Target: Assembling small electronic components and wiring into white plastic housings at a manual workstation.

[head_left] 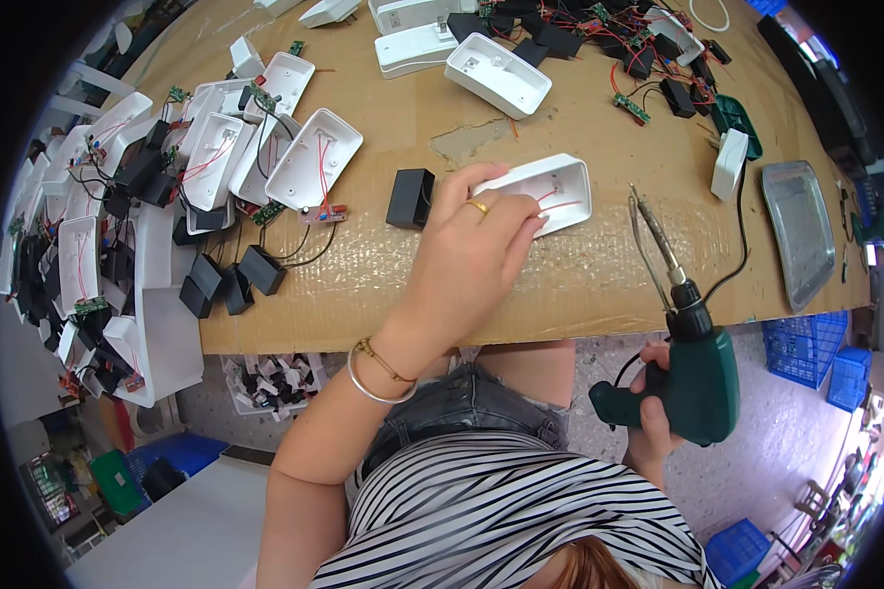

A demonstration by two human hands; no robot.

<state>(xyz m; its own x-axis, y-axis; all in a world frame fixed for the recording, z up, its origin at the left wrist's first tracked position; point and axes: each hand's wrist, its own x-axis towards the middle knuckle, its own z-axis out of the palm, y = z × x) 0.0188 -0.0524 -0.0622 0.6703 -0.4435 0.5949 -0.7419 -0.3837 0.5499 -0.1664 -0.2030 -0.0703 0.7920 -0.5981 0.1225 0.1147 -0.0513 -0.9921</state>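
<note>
Near the table's middle, my left hand (462, 240) is closed over the left end of a white plastic casing (577, 177). Its fingers reach inside, at two red wires (558, 204); whether they pinch a wire is hidden. My right hand (652, 412) wraps round the handle of a green soldering gun (707, 383), held beyond the table's front edge. The gun's metal tip (655, 224) points up over the cardboard, to the right of the casing and apart from it. A black rectangular block (410, 198) lies just left of my left hand.
White casings with wires (314, 162) and black blocks (206, 280) crowd the left side. An open casing (501, 77) and tangled wired boards (631, 108) lie at the back. A metal tray (799, 236) and a white block on a green holder (729, 165) stand right.
</note>
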